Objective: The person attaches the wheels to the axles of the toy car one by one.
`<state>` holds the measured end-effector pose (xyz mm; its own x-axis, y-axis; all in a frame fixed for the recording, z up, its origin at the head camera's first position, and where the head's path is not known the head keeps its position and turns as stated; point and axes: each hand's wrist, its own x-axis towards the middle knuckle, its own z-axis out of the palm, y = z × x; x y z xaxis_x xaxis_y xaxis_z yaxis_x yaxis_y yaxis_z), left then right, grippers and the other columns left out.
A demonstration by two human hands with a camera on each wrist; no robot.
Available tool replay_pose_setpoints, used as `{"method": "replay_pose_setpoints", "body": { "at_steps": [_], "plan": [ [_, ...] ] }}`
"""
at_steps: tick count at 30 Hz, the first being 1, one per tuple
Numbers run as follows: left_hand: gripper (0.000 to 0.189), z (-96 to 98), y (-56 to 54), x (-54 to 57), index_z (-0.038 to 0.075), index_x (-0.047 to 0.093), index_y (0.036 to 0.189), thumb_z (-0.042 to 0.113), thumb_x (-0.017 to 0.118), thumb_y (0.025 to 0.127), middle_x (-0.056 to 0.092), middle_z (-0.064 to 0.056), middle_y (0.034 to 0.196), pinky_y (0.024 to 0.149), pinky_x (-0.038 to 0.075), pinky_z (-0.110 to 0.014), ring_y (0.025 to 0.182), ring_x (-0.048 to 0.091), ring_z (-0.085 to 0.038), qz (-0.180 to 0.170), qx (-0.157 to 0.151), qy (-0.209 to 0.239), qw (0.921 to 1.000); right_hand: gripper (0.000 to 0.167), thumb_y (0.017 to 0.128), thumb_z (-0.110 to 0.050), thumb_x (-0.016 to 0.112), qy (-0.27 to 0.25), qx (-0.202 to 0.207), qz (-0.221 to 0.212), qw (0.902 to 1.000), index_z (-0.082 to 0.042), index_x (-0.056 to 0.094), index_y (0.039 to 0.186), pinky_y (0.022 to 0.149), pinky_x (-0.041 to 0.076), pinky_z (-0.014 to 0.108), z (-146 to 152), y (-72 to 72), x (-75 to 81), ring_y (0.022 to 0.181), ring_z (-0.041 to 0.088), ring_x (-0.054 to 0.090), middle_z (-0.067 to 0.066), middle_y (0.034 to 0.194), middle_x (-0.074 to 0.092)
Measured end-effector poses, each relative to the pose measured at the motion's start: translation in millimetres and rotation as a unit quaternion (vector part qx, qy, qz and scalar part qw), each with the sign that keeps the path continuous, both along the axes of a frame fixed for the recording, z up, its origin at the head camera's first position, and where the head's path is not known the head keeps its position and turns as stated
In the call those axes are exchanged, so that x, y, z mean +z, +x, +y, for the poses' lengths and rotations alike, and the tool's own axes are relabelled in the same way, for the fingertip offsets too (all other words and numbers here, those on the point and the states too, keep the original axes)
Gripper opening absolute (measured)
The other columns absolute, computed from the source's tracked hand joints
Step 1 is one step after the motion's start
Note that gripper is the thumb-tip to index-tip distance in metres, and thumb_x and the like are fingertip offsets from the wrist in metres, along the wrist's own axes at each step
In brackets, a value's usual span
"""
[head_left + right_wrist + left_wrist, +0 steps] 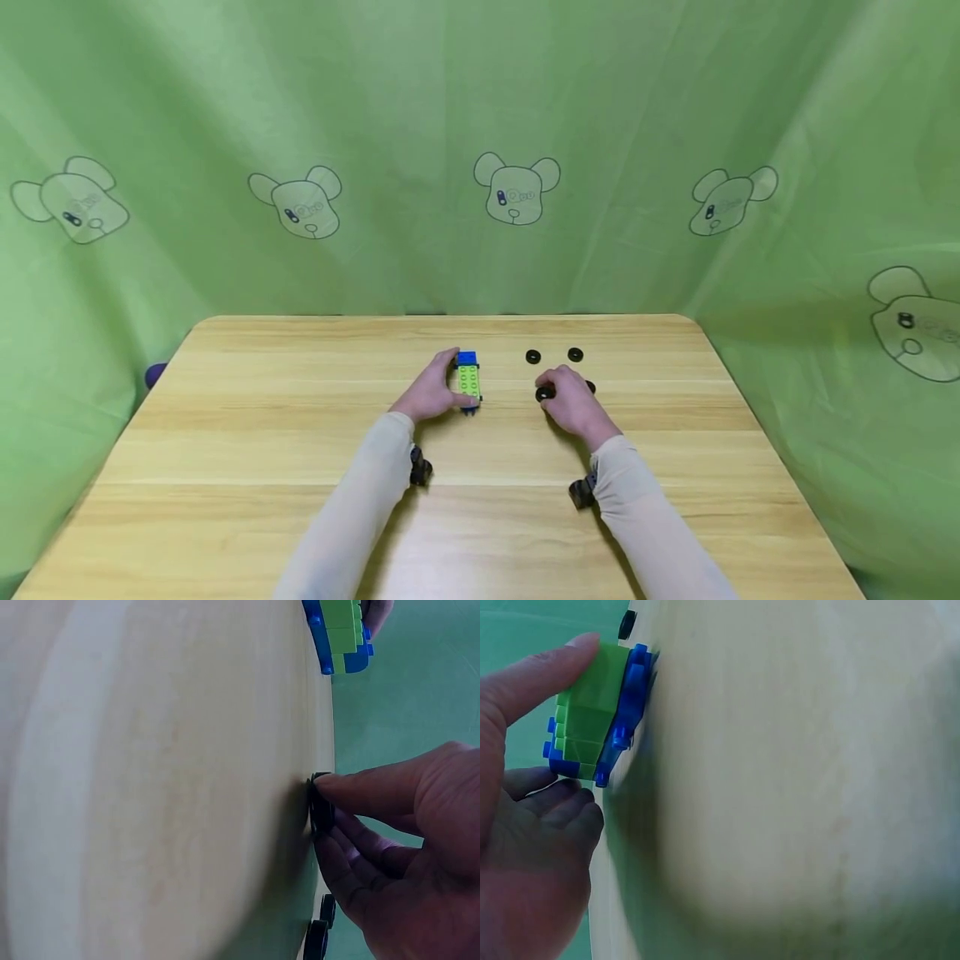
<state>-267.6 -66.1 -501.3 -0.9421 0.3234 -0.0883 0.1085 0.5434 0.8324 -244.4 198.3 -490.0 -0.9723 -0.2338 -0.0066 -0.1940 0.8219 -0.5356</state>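
Note:
A toy car body (468, 379) of green and blue building bricks stands on the table, studs up. My left hand (431, 392) grips it lengthwise, thumb at the near end and fingers at the far end. In the left wrist view the thumb lies against the car's green side (592, 701). To the right, my right hand (576, 407) pinches a black toy tire (544, 393) between thumb and fingers. That tire (321, 806) is tilted up on edge at the tabletop in the right wrist view; whether it touches the wood I cannot tell.
Two black tires, one left (533, 357) and one right (575, 354), lie beyond my right hand. Another tire (591, 387) is partly hidden behind that hand. The wooden table (262, 400) meets a green curtain (405, 267) at its back and sides.

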Motion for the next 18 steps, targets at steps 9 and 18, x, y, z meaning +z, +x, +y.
{"method": "replay_pose_setpoints", "body": {
  "at_steps": [9,18],
  "plan": [
    [0.111,1.3,-3.1,-4.1,0.004,0.021,0.155,0.021,0.090,0.071,0.029,-0.017,0.156,0.116,0.022,-0.043,0.139,0.031,-0.032,0.014,-0.010,-0.005,0.9998,0.032,0.084,0.002,0.069,-0.009,0.003,0.000,0.9999,0.003,0.066,0.116,0.096,0.045,0.049,2.3,-0.3,-3.2,0.104,0.034,0.055,0.016,0.109,0.058],
    [0.107,0.7,-3.1,-2.7,0.003,0.023,0.154,0.021,0.089,0.072,0.028,-0.016,0.154,0.114,0.025,-0.043,0.137,0.034,-0.032,0.018,-0.015,-0.013,0.9997,0.031,0.087,-0.003,0.071,-0.047,-0.010,-0.002,0.9989,0.001,0.066,0.117,0.088,0.049,0.044,0.5,5.4,-2.7,0.096,0.027,0.056,0.011,0.104,0.057]
  ]
}}
